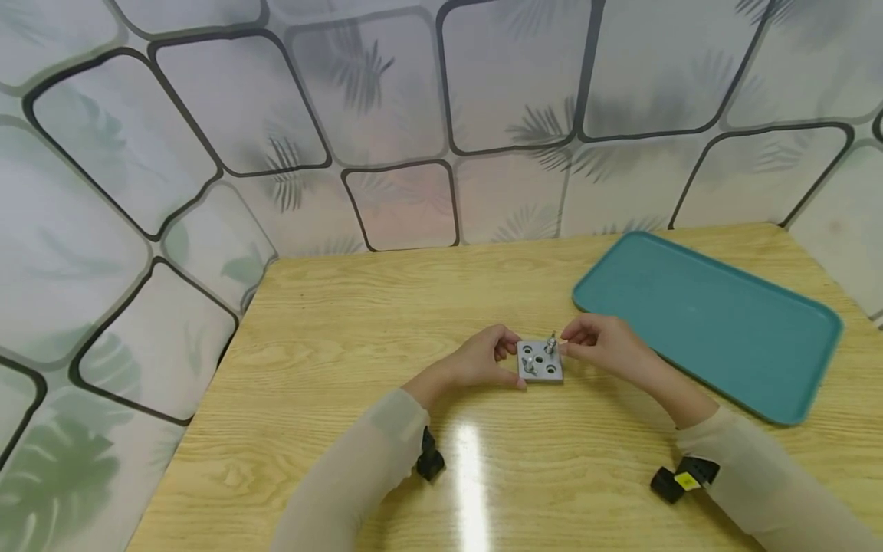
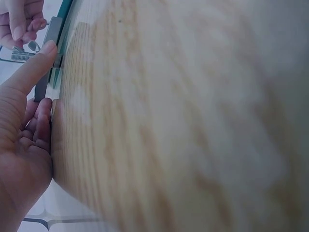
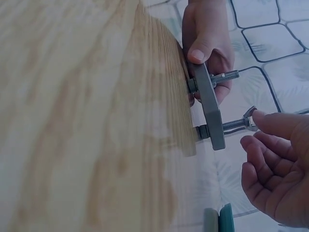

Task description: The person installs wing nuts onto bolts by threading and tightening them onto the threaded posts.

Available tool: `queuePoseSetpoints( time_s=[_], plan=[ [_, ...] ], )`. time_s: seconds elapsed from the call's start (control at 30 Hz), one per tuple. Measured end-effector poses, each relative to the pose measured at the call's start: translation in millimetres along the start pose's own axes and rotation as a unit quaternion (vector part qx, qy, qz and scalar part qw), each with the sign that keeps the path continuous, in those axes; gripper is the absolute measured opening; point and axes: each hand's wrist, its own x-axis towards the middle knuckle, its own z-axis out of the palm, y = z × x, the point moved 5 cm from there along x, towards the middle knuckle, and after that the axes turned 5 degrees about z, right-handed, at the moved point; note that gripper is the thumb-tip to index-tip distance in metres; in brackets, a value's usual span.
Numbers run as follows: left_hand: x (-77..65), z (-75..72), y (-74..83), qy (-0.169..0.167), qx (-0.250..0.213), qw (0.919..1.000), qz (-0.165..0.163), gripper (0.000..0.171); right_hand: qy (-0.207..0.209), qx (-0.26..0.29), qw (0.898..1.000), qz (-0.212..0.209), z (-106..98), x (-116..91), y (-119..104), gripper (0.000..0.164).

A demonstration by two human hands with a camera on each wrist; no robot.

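Note:
A small square metal plate (image 1: 552,360) with several holes is gripped at its left edge by my left hand (image 1: 479,360), thumb on the near side. Two bolts pass through the plate, each with a wing nut. One bolt (image 3: 225,77) stands nearer my left hand. The other bolt (image 3: 233,124) carries a wing nut (image 3: 250,122) near its threaded end. My right hand (image 1: 610,349) is at that wing nut, its thumb touching a wing and the index fingertip close by. The other right fingers curl loosely. Bolt heads show on the plate's underside in the right wrist view.
A teal rectangular tray (image 1: 724,330) lies to the right, just beyond my right forearm. The wooden table (image 1: 359,307) extends around the plate. A patterned cloth backdrop (image 1: 386,92) hangs behind and at the sides. Black wrist devices (image 1: 429,458) sit under both sleeves.

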Motion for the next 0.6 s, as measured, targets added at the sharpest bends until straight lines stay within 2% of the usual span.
queuePoseSetpoints(
  time_s=[0.23,0.4,0.6],
  plan=[
    [0.6,0.1,-1.1,-0.001,0.004,1.0000,-0.004,0.065,0.029,-0.014,0.999,0.027,0,4,-2,0.032],
    [0.1,-0.1,-0.7,0.000,0.004,1.0000,0.002,0.064,0.046,-0.016,0.999,0.013,5,10,-4,0.032],
    [0.6,-0.5,-0.7,0.001,0.005,1.0000,0.007,0.063,0.035,-0.009,0.999,0.020,6,11,-6,0.029]
  ],
)
